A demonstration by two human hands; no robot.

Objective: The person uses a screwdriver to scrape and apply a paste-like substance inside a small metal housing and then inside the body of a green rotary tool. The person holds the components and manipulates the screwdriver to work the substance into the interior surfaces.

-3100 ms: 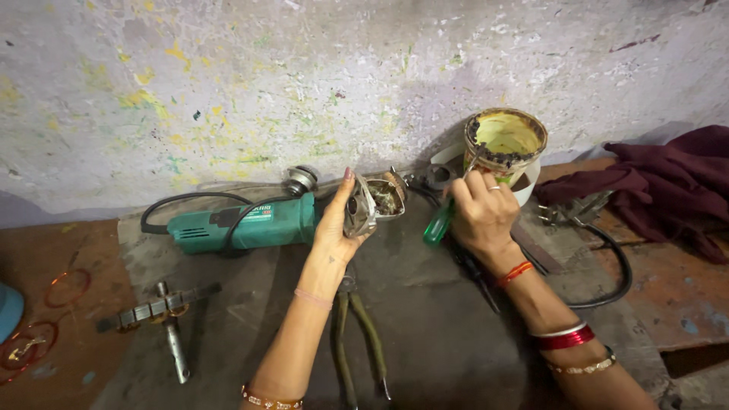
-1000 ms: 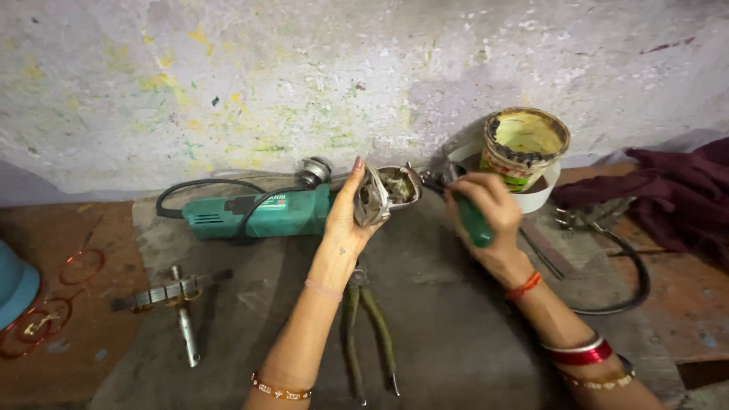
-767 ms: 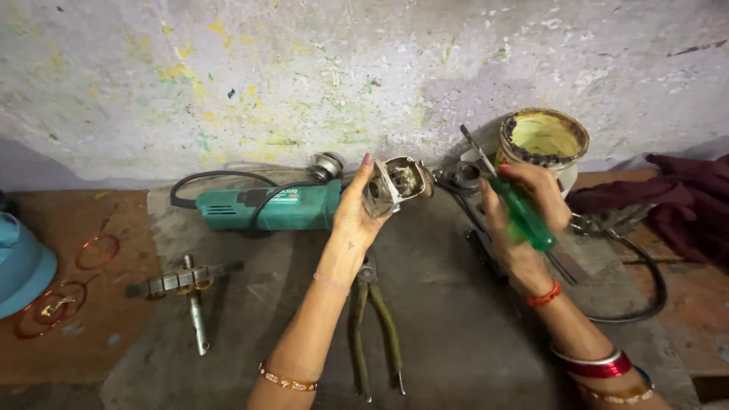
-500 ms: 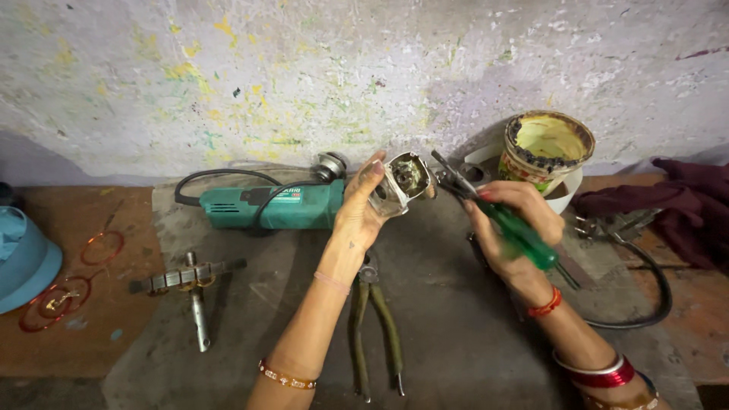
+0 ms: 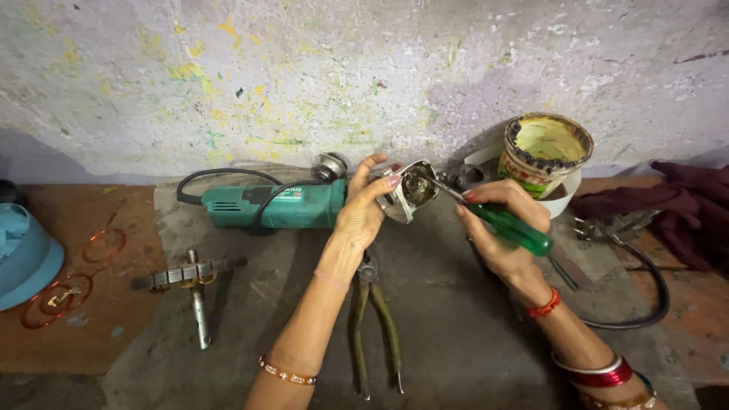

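With our left hand (image 5: pixel 363 216) gripping the metal housing (image 5: pixel 408 193) firmly, our right hand (image 5: pixel 501 235) closed around the green screwdriver (image 5: pixel 510 228), which we judged should stay straight inside.

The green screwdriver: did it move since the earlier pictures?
Yes. The green screwdriver left the paint tin and went leftward; its tip now meets the metal housing.

Both forearms are extended forward. The left hand (image 5: pixel 363 212) is raised with fingers curled in a grasp; the right hand (image 5: pixel 503 237) is closed in a fist-like grip.
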